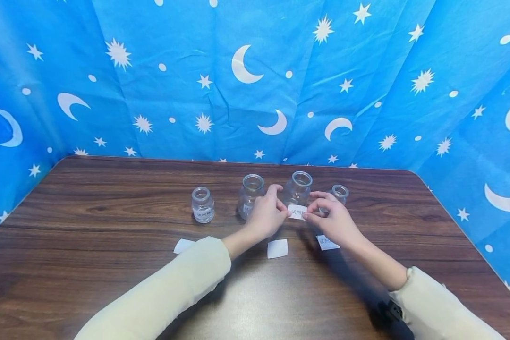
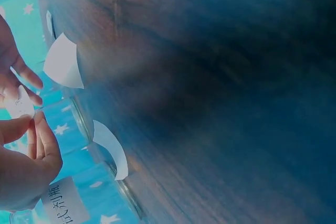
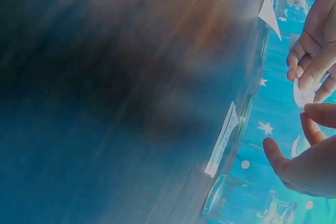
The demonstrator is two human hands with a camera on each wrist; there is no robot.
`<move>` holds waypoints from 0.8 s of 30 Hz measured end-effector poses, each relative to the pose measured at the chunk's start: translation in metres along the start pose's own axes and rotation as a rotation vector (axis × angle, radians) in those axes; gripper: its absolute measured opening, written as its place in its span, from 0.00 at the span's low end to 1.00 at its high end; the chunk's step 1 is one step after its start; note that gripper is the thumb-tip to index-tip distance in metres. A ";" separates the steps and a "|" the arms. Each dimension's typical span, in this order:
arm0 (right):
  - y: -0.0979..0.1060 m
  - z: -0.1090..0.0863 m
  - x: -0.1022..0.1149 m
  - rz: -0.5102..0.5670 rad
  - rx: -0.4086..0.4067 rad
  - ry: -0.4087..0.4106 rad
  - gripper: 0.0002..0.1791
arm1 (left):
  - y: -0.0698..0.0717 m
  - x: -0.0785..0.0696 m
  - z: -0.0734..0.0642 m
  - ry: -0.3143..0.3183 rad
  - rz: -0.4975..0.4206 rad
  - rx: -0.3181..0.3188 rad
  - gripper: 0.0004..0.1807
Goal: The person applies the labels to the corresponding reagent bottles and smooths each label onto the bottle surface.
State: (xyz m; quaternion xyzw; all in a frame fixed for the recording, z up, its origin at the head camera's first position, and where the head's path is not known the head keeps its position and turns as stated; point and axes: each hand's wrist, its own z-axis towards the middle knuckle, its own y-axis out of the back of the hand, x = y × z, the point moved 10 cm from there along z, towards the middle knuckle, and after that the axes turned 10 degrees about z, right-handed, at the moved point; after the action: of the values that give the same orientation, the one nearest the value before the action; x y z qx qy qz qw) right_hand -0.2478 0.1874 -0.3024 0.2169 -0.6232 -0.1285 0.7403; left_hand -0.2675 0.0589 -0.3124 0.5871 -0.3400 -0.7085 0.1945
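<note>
Between both hands a white label with printed characters is held up before a clear glass jar. My left hand pinches the label's left edge between thumb and fingers. At its right edge, my right hand pinches it with thumb and forefinger; the right wrist view shows the label bowed slightly. Left of that jar stands a second glass jar, partly behind my left hand, with a label on its side. A smaller glass jar is half hidden by my right hand.
At the left stands a small labelled glass jar. On the wooden table in front lie a blank white paper piece, another paper by the left sleeve, and printed labels. A blue curtain hangs behind.
</note>
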 end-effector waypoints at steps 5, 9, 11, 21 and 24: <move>-0.002 0.003 -0.006 0.011 0.013 -0.026 0.03 | -0.002 0.000 0.002 -0.005 0.009 0.001 0.33; -0.002 0.005 -0.008 0.000 0.016 -0.036 0.03 | -0.002 -0.001 0.001 -0.010 0.012 -0.004 0.31; -0.002 0.006 -0.010 -0.001 0.016 -0.041 0.03 | -0.002 -0.001 0.002 -0.012 0.018 -0.010 0.31; -0.001 0.009 -0.012 -0.045 0.000 -0.033 0.04 | -0.004 0.001 0.003 -0.026 0.028 -0.027 0.31; -0.001 0.010 -0.014 -0.053 -0.007 -0.041 0.04 | -0.004 0.001 0.003 -0.032 0.038 -0.035 0.30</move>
State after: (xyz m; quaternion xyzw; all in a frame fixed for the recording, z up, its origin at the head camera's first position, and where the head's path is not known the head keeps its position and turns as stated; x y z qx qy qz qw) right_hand -0.2598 0.1916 -0.3133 0.2283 -0.6317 -0.1545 0.7246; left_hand -0.2701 0.0617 -0.3157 0.5658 -0.3414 -0.7198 0.2126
